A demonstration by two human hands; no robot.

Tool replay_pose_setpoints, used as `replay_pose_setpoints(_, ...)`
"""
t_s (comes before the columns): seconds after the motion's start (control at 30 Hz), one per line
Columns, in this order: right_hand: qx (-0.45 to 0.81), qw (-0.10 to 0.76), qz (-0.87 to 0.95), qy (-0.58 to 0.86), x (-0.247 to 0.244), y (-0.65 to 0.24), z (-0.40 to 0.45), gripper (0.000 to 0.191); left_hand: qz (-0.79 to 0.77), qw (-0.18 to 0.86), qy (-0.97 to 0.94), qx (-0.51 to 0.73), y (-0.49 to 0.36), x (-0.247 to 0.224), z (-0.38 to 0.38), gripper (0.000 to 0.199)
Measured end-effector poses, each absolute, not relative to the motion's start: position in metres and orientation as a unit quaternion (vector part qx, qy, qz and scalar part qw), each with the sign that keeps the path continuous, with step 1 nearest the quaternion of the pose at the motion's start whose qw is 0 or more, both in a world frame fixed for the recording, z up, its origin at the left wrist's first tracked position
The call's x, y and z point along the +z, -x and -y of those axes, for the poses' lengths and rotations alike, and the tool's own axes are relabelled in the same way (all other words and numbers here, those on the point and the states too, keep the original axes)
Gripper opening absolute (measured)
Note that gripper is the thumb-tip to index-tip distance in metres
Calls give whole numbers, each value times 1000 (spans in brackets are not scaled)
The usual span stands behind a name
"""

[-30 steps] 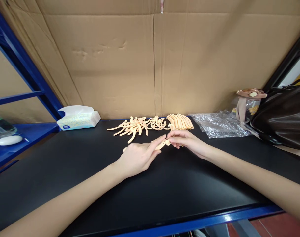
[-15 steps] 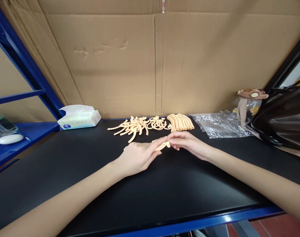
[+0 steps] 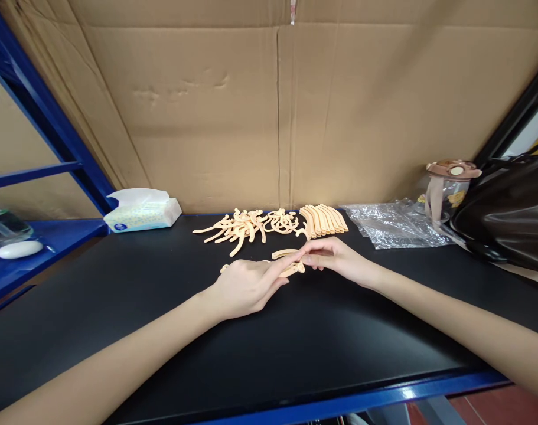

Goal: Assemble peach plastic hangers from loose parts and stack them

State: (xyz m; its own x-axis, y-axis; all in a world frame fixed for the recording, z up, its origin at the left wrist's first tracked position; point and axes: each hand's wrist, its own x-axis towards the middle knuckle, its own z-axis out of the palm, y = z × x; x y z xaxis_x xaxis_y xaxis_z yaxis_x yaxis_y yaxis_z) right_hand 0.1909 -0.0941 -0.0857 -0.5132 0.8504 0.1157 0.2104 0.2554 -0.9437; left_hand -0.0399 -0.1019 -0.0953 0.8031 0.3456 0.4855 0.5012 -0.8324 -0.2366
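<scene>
Fingers wrapped around pale curved pieces (image 3: 290,271), my left hand (image 3: 253,285) is low over the black table, with a piece end also showing at its wrist side. My right hand (image 3: 325,257) pinches near the right end of these pieces; what lies between its fingertips is too small to make out. Another curved strip (image 3: 284,253) shows just above my left fingers. Behind the hands lie a loose pile of long pale pieces (image 3: 243,225), a cluster of small curved pieces (image 3: 283,221) and a neat row of curved strips (image 3: 324,220).
A tissue pack (image 3: 142,212) stands at the back left. Crumpled clear plastic (image 3: 399,224), a lidded bottle (image 3: 448,189) and a dark bag (image 3: 508,206) are on the right. Cardboard (image 3: 198,118) walls off the back, and a white spoon-like object (image 3: 19,249) lies on the blue shelf.
My left hand has turned and lowered slightly, and the curved strip above its fingers now shows more. My right fingers have shifted a little at the pieces' right end.
</scene>
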Motion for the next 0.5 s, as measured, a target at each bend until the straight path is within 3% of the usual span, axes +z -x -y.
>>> replay_pose_setpoints(0.5,423,340,751,375,-86,-189,95,27,233,200,935,-179,39,-93,103,33)
